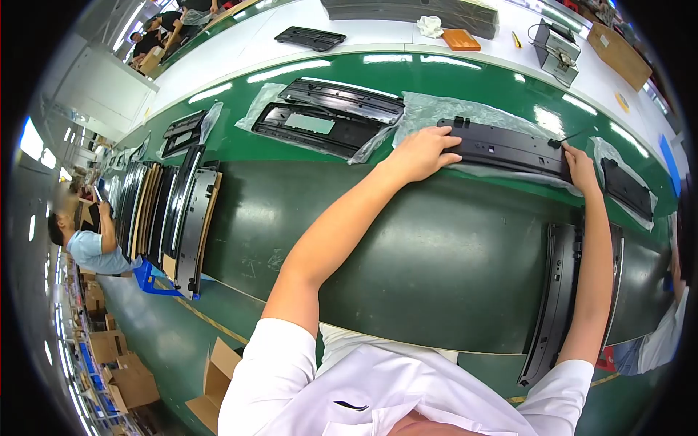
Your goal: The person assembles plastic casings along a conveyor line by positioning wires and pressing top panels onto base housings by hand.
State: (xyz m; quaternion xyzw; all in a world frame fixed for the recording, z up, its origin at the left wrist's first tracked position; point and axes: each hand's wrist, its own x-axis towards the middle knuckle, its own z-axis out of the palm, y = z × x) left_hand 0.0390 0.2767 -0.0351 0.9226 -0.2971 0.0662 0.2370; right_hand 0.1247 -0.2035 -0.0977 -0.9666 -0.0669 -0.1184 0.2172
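Note:
A long black plastic panel point(505, 150) with small holes and clips lies across clear plastic wrap point(429, 109) on the green work surface. At its left end my left hand point(425, 154) grips the edge, fingers over the top face. My right hand point(582, 170) holds the right end, close to a small dark clip at the corner; its fingertips are partly hidden. Left of my left hand, two more black panels point(331, 109) rest on plastic wrap, one with a rectangular opening. Another black panel point(627, 189) lies on wrap beyond my right hand.
Black panels point(556, 291) stand under my right forearm. At left is a row of upright panels point(195, 225) with cardboard between them, near a person point(98, 247) in light blue. The white bench behind holds a grey device point(556, 52) and an orange box point(461, 40).

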